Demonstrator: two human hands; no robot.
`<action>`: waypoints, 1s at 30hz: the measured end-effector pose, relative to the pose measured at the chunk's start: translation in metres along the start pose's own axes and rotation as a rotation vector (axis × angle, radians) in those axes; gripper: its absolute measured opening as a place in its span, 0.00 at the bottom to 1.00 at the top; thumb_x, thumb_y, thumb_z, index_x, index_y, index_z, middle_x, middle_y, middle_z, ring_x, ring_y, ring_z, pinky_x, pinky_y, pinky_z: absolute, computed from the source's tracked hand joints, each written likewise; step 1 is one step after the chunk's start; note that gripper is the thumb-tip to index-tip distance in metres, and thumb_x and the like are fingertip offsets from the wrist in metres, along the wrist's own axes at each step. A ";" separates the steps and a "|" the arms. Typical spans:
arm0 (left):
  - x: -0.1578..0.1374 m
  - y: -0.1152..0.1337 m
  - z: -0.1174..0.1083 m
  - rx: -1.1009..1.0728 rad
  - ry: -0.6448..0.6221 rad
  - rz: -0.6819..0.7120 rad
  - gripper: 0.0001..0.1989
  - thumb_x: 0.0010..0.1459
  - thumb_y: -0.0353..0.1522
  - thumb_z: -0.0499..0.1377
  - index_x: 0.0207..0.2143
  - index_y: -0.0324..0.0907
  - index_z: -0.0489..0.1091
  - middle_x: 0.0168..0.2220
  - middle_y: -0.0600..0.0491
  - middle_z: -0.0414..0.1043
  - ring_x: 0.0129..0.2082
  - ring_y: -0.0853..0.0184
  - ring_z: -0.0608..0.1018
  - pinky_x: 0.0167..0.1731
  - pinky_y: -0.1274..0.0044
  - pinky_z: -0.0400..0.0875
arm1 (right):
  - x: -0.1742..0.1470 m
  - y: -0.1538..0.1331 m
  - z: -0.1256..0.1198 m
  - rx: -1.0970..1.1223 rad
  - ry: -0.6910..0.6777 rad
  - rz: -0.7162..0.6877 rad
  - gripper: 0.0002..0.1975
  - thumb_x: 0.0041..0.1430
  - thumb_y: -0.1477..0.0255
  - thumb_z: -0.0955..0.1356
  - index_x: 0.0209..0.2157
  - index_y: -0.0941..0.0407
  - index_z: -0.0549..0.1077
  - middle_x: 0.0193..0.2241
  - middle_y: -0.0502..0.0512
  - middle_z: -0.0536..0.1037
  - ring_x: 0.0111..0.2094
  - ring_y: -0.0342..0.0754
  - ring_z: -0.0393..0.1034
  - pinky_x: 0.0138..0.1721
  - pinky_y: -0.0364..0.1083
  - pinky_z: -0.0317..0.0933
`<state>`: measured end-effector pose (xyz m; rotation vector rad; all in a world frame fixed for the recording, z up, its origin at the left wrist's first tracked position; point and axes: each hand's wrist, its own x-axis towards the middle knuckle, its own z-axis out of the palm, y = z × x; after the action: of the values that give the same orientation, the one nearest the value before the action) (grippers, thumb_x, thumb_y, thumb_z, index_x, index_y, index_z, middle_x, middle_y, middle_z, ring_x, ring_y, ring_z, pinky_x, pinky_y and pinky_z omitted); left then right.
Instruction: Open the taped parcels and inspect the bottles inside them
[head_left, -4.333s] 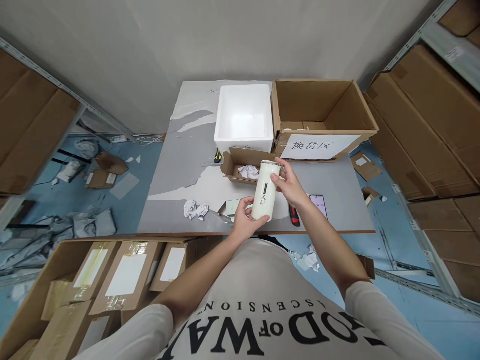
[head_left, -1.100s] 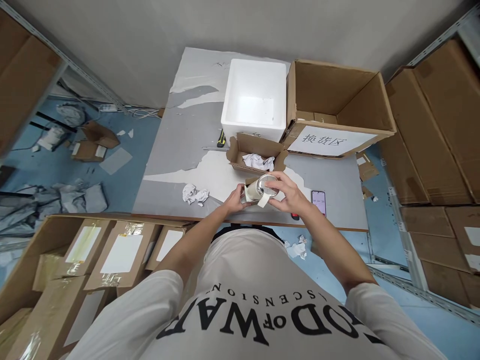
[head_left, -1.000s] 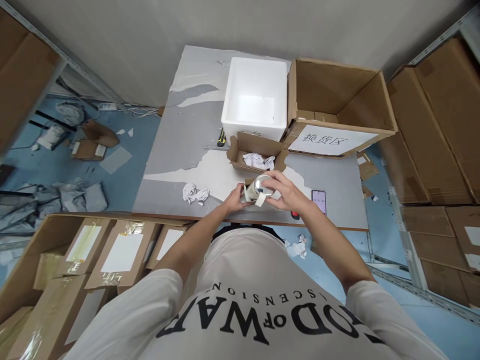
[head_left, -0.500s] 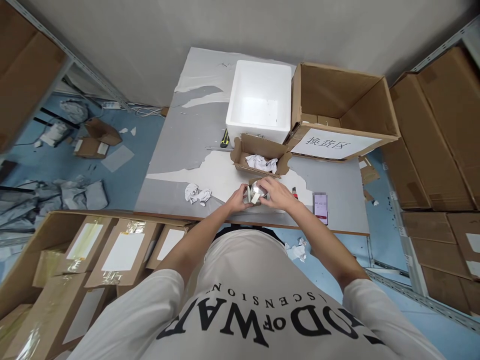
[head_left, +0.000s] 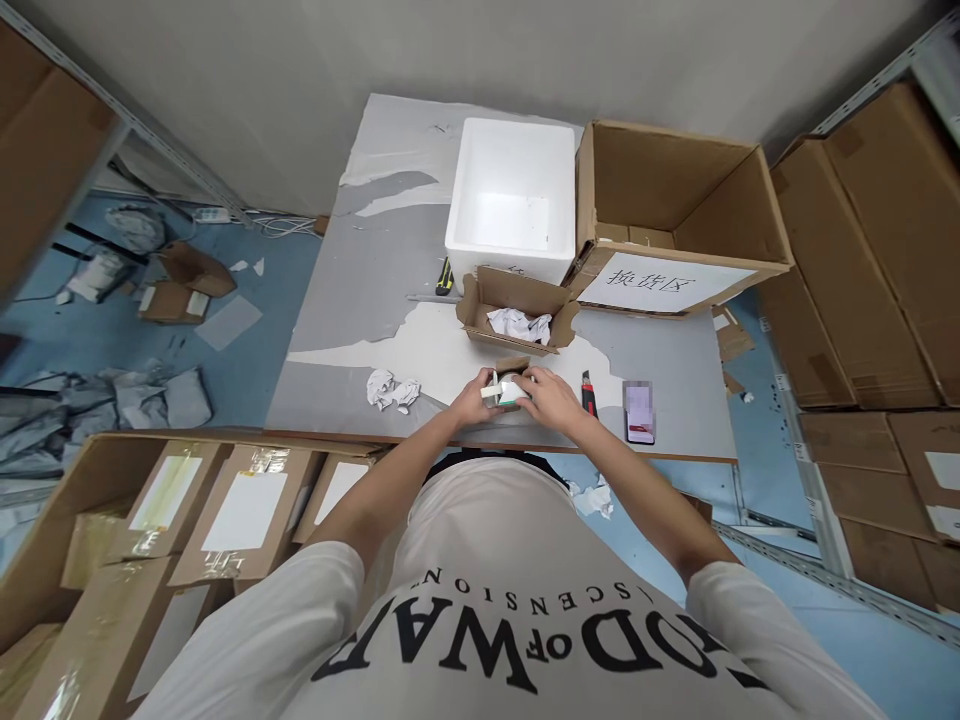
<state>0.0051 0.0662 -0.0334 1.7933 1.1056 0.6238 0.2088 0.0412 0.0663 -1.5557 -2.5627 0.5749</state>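
At the front edge of the table, my left hand is closed around the left side of a small open box. A brown flap of it stands up at the back, and a pale flap is at the left. My right hand grips a small white item with a green edge, which sits at the box's opening; its exact kind cannot be made out. Just behind them is an open brown carton with crumpled white paper inside. Right of my right hand lies a red and black box cutter.
A white foam box and a large cardboard box with a handwritten sign stand at the back. A phone lies at the right, crumpled paper at the left. A yellow and black cutter lies by the foam box. Packed cartons fill the lower left.
The shiny silver round surface in my right hand has turned, and a white face with a green edge shows now. My right hand has lowered slightly, and the red cutter shows more fully.
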 end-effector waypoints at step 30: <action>-0.015 0.029 -0.020 0.117 0.033 0.255 0.23 0.54 0.40 0.62 0.50 0.42 0.64 0.56 0.41 0.62 0.59 0.57 0.65 0.57 0.63 0.63 | 0.019 0.016 0.022 -0.033 -0.010 -0.286 0.20 0.59 0.64 0.66 0.52 0.56 0.66 0.56 0.68 0.61 0.57 0.61 0.53 0.47 0.58 0.63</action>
<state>-0.0053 0.0563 0.0022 2.0513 0.9585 0.7549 0.2078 0.0583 0.0380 -1.1644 -2.7443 0.5107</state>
